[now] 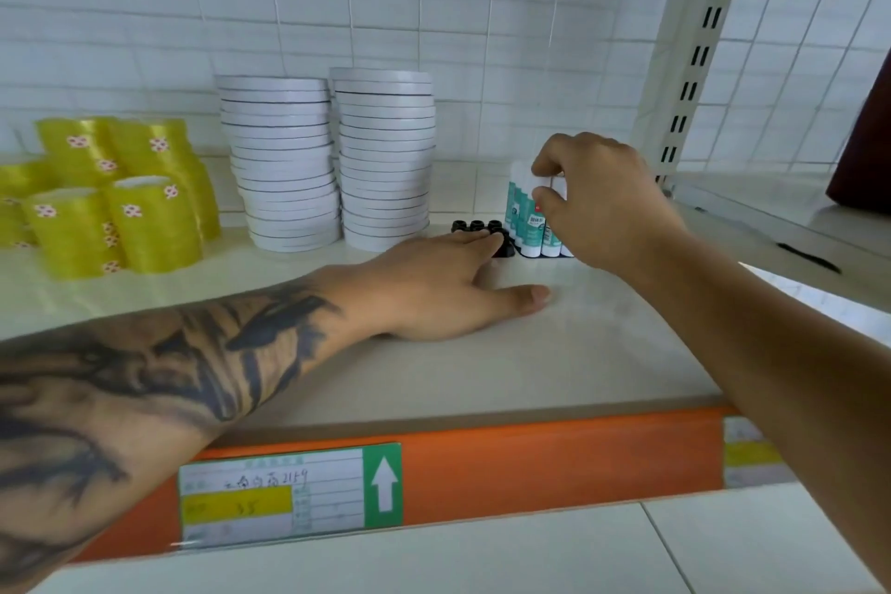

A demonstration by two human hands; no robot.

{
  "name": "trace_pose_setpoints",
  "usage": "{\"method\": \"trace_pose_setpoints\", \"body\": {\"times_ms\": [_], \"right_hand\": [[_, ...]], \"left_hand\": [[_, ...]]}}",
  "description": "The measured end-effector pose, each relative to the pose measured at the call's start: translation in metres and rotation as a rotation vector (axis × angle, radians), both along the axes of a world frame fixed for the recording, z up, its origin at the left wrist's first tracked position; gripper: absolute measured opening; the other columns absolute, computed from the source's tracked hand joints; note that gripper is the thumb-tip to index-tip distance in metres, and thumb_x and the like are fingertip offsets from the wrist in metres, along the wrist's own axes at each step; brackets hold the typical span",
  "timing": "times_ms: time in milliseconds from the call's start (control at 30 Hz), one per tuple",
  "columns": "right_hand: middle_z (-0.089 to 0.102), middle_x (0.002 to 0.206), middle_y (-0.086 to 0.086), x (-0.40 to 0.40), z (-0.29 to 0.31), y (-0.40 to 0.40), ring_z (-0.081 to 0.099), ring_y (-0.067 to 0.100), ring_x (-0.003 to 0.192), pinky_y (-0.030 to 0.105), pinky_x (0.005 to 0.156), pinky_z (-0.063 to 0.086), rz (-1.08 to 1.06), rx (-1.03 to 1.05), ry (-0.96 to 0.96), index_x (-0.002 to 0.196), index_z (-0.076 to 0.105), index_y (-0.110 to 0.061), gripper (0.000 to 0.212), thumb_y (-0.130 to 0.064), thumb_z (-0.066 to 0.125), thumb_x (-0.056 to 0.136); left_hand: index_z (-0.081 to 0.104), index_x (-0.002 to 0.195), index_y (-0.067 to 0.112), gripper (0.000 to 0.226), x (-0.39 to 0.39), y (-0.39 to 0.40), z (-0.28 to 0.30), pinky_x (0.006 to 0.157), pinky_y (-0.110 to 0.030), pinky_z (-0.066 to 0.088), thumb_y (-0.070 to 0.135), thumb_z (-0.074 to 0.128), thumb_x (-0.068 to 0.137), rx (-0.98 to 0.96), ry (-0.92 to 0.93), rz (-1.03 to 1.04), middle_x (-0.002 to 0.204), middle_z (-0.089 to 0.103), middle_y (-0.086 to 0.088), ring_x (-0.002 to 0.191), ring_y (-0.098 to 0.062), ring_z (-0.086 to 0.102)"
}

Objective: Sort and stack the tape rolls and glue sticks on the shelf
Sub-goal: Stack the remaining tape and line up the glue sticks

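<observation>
Several white-and-teal glue sticks [530, 227] stand upright in a tight group at the back right of the shelf [482, 376]. My right hand [602, 212] grips the cap of one of them from above. A short row of small black items [477, 225] lies just left of the glue sticks. My left hand [448, 289] rests flat on the shelf, fingers spread, fingertips touching the black items. Two tall stacks of white tape rolls [284, 164] [383, 154] stand behind it. Yellow tape rolls [115, 203] are clustered at the far left.
A white tiled wall backs the shelf. A perforated metal upright [699, 53] stands at the right, with a neighbouring shelf and a dark red object [863, 150] beyond it. The front edge is an orange rail [530, 463] bearing a price label [289, 492].
</observation>
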State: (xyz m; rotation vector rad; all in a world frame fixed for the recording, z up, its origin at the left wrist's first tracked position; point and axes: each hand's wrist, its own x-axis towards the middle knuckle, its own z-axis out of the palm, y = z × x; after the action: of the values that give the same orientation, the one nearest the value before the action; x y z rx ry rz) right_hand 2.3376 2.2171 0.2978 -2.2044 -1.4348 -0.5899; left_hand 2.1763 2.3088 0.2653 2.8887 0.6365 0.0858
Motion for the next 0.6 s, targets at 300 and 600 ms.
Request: {"method": "trace_pose_setpoints", "body": {"times_ms": [300,600], "right_hand": [[0.061,0.130,0.012,-0.012,0.006,-0.020,0.058,0.037,0.118,0.047,0.107,0.036,0.011,0.067,-0.111,0.127,0.061,-0.014,0.034,-0.027,0.063,0.095],[0.065,0.133,-0.003,-0.177,0.010,0.014,0.060,0.024,0.121,0.046,0.104,0.046,0.227,-0.105,-0.138,0.132,0.061,-0.030,0.052,-0.059,0.043,0.093]], "left_hand": [[0.017,0.162,0.035,0.080,-0.051,-0.019,0.026,0.127,-0.040,0.005,0.077,0.025,0.094,0.162,-0.150,-0.025,0.168,0.021,0.011,0.155,-0.008,0.013],[0.011,0.159,0.046,0.107,-0.294,0.054,0.025,0.127,-0.045,0.001,0.092,-0.017,0.067,0.429,-0.020,0.323,0.171,0.013,0.010,0.158,-0.014,0.007]]}}
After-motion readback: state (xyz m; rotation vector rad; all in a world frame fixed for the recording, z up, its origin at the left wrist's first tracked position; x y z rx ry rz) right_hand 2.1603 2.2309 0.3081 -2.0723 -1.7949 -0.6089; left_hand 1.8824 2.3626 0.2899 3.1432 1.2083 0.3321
